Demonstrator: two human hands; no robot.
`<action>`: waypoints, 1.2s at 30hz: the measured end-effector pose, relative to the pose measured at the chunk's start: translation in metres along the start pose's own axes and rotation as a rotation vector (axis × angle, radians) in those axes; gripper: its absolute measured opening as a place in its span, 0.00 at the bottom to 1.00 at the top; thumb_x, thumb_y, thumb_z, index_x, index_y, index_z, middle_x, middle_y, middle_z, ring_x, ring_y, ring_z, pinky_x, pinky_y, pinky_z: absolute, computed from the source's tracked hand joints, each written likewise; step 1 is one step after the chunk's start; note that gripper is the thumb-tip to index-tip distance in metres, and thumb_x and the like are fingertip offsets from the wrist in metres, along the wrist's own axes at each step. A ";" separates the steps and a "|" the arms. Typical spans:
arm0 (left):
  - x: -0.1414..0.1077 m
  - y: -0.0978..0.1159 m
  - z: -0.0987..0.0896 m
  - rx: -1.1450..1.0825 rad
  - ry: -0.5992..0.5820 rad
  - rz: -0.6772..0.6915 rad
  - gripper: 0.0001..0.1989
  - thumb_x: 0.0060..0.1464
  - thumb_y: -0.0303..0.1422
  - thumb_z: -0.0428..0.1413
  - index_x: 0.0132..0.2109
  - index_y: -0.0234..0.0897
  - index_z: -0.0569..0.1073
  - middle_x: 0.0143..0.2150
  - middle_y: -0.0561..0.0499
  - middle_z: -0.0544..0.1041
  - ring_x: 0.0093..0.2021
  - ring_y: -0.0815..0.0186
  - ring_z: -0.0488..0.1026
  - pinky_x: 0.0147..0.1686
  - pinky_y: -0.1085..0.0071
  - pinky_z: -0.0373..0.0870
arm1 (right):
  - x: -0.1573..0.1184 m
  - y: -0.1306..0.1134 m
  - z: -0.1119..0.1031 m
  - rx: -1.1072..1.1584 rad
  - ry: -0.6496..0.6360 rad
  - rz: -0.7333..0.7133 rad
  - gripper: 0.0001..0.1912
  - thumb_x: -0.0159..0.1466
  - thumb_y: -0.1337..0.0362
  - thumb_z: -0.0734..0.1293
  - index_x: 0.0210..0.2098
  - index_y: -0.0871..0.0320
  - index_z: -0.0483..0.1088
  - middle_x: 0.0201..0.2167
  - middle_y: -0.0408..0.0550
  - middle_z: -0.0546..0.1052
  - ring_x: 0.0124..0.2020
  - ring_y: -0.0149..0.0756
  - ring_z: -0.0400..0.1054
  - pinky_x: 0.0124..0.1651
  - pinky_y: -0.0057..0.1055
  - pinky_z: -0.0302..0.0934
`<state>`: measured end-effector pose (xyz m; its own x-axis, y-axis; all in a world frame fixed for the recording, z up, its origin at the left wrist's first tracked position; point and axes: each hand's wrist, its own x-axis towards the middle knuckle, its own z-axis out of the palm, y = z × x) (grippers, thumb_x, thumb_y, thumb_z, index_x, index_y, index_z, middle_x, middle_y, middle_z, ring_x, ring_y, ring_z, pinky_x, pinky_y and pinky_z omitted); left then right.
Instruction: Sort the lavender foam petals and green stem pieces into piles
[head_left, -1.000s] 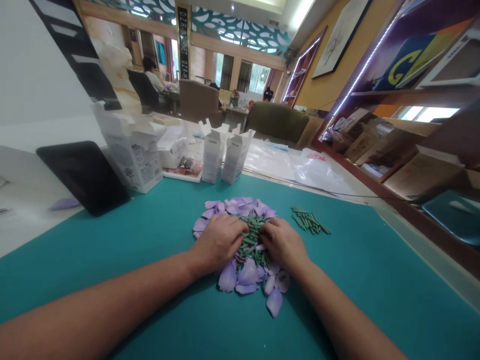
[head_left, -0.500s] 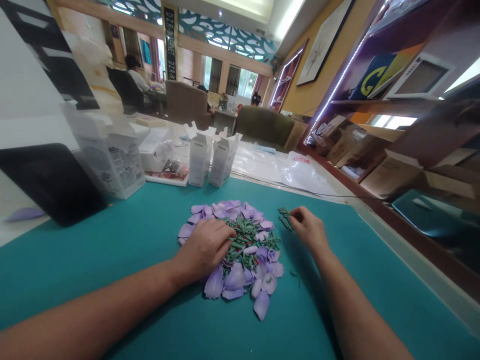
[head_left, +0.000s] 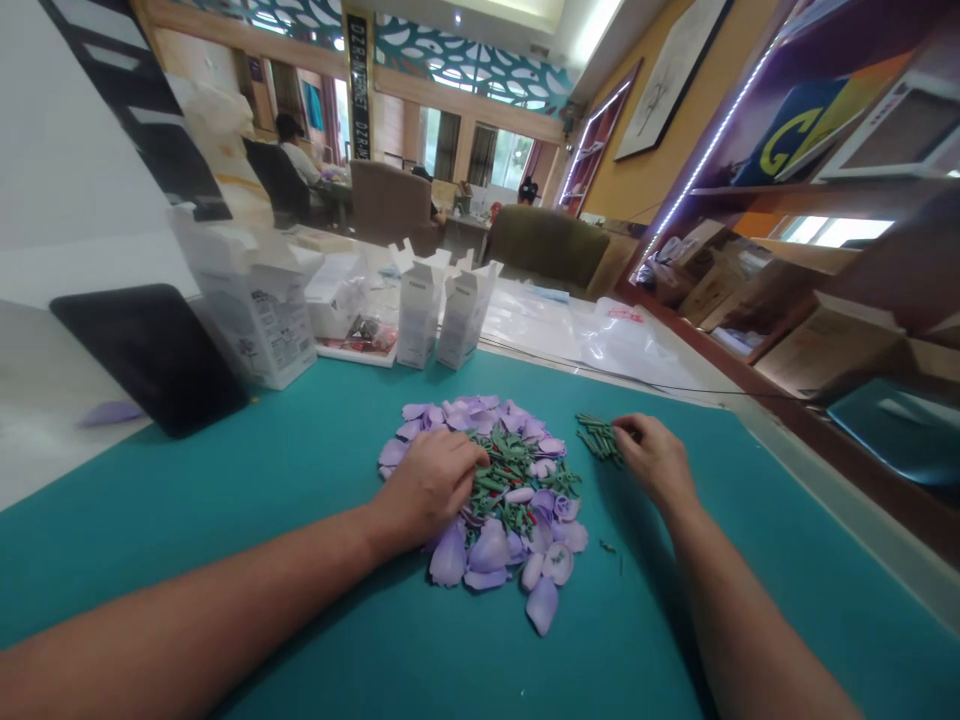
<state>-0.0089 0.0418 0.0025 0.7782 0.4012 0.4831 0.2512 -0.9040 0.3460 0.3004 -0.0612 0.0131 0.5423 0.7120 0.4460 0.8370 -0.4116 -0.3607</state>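
A heap of purple petals [head_left: 489, 545] lies on the green mat, with green plastic-looking pieces [head_left: 499, 480] and bits of red in its middle. My left hand [head_left: 433, 482] rests over the heap's left side, fingers curled down at the green pieces. Its fingertips are partly hidden, so what they grip does not show. To the right of the heap sits a small cluster of thin green sticks [head_left: 596, 438]. My right hand [head_left: 654, 458] touches that cluster's right edge, thumb and fingers drawn together. Whether a stick is between them I cannot make out.
Two white boxes [head_left: 420, 315] with raised flaps stand behind the heap. A larger white box [head_left: 277, 335] and a black tablet-like panel [head_left: 154, 355] are at left. Small green scraps [head_left: 608, 546] lie right of the heap. Clear plastic [head_left: 626, 335] covers the table's far side.
More green sticks show in the small cluster. My right hand has shifted slightly right, while my left stays over the heap. The whole view has swung a little to the left.
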 end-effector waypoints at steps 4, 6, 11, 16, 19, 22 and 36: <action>0.001 0.000 0.000 0.003 0.005 -0.030 0.09 0.57 0.23 0.48 0.40 0.36 0.72 0.38 0.48 0.76 0.40 0.61 0.69 0.41 0.65 0.61 | -0.024 -0.060 0.002 0.180 -0.176 -0.427 0.10 0.64 0.61 0.61 0.35 0.55 0.74 0.33 0.49 0.76 0.37 0.40 0.69 0.40 0.34 0.60; 0.001 0.000 0.000 0.009 0.004 -0.047 0.10 0.57 0.23 0.48 0.40 0.36 0.72 0.38 0.48 0.75 0.40 0.61 0.69 0.40 0.64 0.61 | -0.040 -0.086 0.006 0.192 -0.265 -0.554 0.10 0.65 0.64 0.61 0.36 0.54 0.75 0.34 0.49 0.75 0.39 0.39 0.68 0.41 0.33 0.61; 0.003 -0.003 -0.001 0.001 0.022 -0.087 0.12 0.56 0.23 0.47 0.41 0.36 0.73 0.38 0.48 0.76 0.41 0.60 0.70 0.42 0.63 0.62 | -0.068 -0.115 0.017 0.096 -0.339 -0.662 0.07 0.64 0.68 0.65 0.34 0.54 0.75 0.33 0.48 0.74 0.37 0.39 0.67 0.39 0.32 0.59; 0.008 -0.011 -0.006 -0.044 0.092 -0.135 0.11 0.55 0.23 0.47 0.40 0.36 0.73 0.38 0.48 0.77 0.40 0.61 0.70 0.42 0.63 0.65 | -0.071 -0.119 0.022 -0.027 -0.351 -0.624 0.03 0.60 0.69 0.69 0.32 0.56 0.75 0.32 0.47 0.74 0.37 0.41 0.67 0.37 0.33 0.58; 0.011 -0.014 -0.009 -0.093 0.121 -0.160 0.11 0.55 0.23 0.47 0.39 0.36 0.72 0.39 0.49 0.77 0.41 0.63 0.71 0.43 0.65 0.67 | -0.071 -0.119 0.024 -0.045 -0.336 -0.618 0.03 0.59 0.70 0.69 0.31 0.55 0.74 0.32 0.47 0.74 0.36 0.41 0.67 0.37 0.33 0.57; 0.011 -0.016 -0.009 -0.105 0.128 -0.165 0.10 0.55 0.23 0.47 0.39 0.37 0.72 0.39 0.49 0.77 0.41 0.63 0.71 0.44 0.65 0.68 | -0.071 -0.119 0.024 -0.040 -0.315 -0.635 0.05 0.60 0.70 0.67 0.29 0.55 0.73 0.30 0.46 0.73 0.35 0.39 0.66 0.36 0.32 0.57; 0.009 -0.016 -0.005 -0.076 0.091 -0.126 0.09 0.57 0.27 0.48 0.38 0.36 0.72 0.37 0.50 0.77 0.39 0.63 0.70 0.41 0.66 0.66 | -0.069 -0.121 0.024 0.026 -0.346 -0.582 0.04 0.59 0.71 0.67 0.30 0.56 0.70 0.32 0.46 0.73 0.36 0.37 0.66 0.38 0.30 0.58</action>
<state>-0.0081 0.0606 0.0053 0.6869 0.5255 0.5020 0.2963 -0.8333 0.4668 0.1598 -0.0466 0.0064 -0.0548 0.9564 0.2870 0.9811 0.1051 -0.1627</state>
